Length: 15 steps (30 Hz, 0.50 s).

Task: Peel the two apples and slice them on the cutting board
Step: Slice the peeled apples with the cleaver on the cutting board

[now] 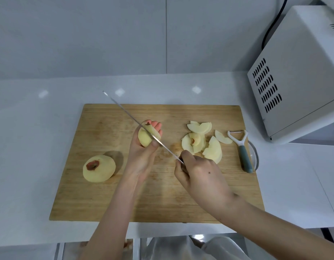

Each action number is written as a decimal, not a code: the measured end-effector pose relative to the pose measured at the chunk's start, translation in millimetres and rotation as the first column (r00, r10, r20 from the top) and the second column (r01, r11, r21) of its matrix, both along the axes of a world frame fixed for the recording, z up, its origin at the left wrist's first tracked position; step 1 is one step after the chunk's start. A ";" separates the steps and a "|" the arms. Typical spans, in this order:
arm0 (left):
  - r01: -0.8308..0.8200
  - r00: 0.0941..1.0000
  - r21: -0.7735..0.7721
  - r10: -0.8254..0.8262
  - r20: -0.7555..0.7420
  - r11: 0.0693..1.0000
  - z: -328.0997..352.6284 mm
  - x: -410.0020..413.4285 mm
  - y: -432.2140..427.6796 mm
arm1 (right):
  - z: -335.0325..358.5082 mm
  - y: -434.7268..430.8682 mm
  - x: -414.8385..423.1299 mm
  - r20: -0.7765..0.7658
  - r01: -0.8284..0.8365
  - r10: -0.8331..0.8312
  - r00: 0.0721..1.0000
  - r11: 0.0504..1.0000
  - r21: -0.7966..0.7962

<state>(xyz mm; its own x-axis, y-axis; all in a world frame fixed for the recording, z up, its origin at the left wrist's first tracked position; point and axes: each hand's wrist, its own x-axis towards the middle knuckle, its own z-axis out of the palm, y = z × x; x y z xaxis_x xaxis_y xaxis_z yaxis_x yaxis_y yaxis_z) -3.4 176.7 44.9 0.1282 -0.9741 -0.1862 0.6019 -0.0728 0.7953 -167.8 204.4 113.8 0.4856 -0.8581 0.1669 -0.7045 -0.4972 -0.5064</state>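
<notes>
Apple piece (145, 137) in left hand (143, 147); knife (136, 122) across it.

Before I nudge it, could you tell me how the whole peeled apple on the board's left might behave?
The peeled apple is round, so it would probably roll on the cutting board. Its bare flesh likely feels slippery. Seemingly whole and uncut, it is probably firm.
</notes>
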 end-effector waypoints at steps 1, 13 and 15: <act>0.005 1.000 -0.007 -0.005 -0.016 1.000 0.7 0.7 0.2 | -0.8 0.4 -0.5 0.014 0.003 -0.003 1.000 1.000 0.014; 0.126 0.858 -0.058 -0.138 -0.494 0.990 11.3 3.3 10.6 | 23.3 -18.8 -17.4 0.434 0.003 -0.453 0.779 0.694 0.720; 0.130 0.848 -0.072 -0.148 -0.509 0.989 16.6 -2.3 9.5 | 22.2 -23.8 -16.6 0.405 0.002 -0.544 0.735 0.600 0.800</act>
<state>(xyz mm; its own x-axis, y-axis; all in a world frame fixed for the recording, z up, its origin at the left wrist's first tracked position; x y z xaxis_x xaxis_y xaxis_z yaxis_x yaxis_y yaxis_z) -5.7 186.3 61.5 -0.1135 -0.9814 -0.1551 0.9097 -0.1654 0.3810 -184.4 180.6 135.9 0.2416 -0.8766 -0.4162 -0.1755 0.3823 -0.9072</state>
